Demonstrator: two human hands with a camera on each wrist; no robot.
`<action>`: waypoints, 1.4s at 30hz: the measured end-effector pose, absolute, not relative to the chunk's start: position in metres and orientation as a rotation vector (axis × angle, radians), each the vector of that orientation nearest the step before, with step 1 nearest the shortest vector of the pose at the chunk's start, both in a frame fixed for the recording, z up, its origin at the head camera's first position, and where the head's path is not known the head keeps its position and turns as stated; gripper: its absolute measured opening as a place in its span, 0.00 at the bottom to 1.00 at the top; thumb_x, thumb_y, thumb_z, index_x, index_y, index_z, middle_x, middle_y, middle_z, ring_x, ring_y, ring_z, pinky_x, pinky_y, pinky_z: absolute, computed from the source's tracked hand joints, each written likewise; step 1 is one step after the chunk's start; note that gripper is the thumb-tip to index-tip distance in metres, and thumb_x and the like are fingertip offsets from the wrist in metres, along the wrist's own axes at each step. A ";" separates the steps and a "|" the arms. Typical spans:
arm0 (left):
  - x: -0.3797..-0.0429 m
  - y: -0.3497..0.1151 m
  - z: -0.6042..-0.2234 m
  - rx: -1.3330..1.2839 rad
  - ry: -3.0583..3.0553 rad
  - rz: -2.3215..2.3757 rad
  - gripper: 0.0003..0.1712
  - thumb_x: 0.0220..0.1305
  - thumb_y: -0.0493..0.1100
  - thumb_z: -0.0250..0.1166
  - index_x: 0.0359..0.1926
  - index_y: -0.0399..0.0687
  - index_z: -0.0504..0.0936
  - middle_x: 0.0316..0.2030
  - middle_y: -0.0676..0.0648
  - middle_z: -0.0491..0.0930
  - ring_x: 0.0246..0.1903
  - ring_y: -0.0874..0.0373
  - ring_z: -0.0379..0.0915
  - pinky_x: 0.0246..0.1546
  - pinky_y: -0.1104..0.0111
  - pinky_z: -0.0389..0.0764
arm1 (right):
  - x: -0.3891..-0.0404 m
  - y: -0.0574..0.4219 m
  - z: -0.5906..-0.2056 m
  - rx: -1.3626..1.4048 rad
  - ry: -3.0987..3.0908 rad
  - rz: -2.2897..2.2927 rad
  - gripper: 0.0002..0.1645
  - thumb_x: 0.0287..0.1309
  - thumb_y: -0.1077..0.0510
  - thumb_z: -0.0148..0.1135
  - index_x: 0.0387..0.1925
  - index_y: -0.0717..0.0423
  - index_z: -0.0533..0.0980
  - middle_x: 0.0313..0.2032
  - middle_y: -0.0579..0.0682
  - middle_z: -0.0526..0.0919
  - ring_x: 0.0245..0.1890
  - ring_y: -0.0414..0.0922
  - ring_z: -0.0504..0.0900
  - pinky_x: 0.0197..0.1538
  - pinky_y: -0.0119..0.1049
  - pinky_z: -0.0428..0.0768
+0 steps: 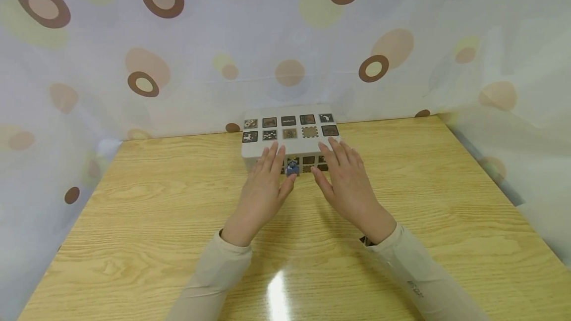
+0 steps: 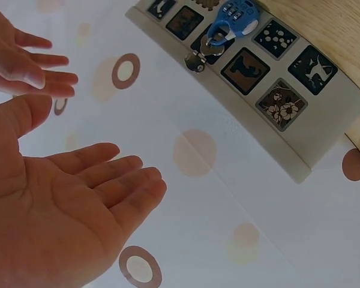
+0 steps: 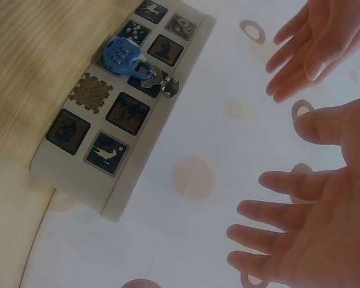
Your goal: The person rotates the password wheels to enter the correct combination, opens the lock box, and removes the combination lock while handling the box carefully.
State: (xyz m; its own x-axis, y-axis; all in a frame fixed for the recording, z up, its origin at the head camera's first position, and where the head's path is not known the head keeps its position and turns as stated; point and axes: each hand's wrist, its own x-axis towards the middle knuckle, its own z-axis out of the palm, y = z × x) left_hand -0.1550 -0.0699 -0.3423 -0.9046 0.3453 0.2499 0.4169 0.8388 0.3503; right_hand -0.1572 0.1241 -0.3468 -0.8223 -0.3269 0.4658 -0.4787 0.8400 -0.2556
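A white box (image 1: 285, 145) with small dark picture squares stands at the back of the wooden table. On its front a blue combination padlock (image 2: 235, 19) hangs from a metal hasp (image 3: 159, 79), with number dials on its body. My left hand (image 1: 262, 189) hovers in front of the box's left half, fingers stretched out and palm down. Opposite it, my right hand (image 1: 345, 185) is spread before the right half, thumb pointing toward the padlock. Neither hand holds anything. Both wrist views show bare palms apart from the box.
The wooden table (image 1: 156, 212) reaches around the box on both sides. Behind it hangs a pale curtain (image 1: 250, 28) with brown and beige circles, close to the box's rear. Side curtains (image 1: 513, 98) flank the table. A bright glare (image 1: 277, 296) lies on the near tabletop.
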 end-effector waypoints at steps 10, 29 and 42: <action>-0.157 -0.068 -0.346 -0.612 -2.815 -0.604 0.38 0.73 0.51 0.52 0.71 0.31 0.52 0.72 0.34 0.49 0.71 0.40 0.46 0.69 0.50 0.54 | -0.159 0.126 -0.349 0.607 -2.613 0.535 0.33 0.69 0.49 0.54 0.66 0.67 0.62 0.66 0.67 0.62 0.66 0.65 0.60 0.68 0.60 0.58; -0.163 -0.065 -0.355 -0.646 -2.794 -0.500 0.34 0.73 0.50 0.53 0.68 0.29 0.59 0.64 0.28 0.62 0.66 0.38 0.58 0.65 0.49 0.63 | -0.164 0.125 -0.354 0.615 -2.649 0.569 0.33 0.68 0.50 0.55 0.66 0.67 0.62 0.65 0.67 0.63 0.64 0.65 0.62 0.65 0.62 0.61; -0.164 -0.067 -0.360 -0.607 -2.800 -0.465 0.34 0.72 0.49 0.55 0.66 0.26 0.61 0.62 0.31 0.67 0.63 0.40 0.63 0.66 0.53 0.63 | -0.164 0.123 -0.357 0.598 -2.694 0.632 0.32 0.69 0.50 0.54 0.66 0.67 0.63 0.64 0.68 0.64 0.64 0.65 0.63 0.66 0.62 0.61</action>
State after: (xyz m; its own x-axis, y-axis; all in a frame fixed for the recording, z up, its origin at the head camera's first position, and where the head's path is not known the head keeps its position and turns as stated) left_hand -0.1640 -0.0674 -0.3602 -0.8855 0.3597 0.2941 0.4354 0.8633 0.2552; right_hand -0.1641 0.1231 -0.3570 -0.8652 -0.3239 0.3827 -0.4604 0.8157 -0.3503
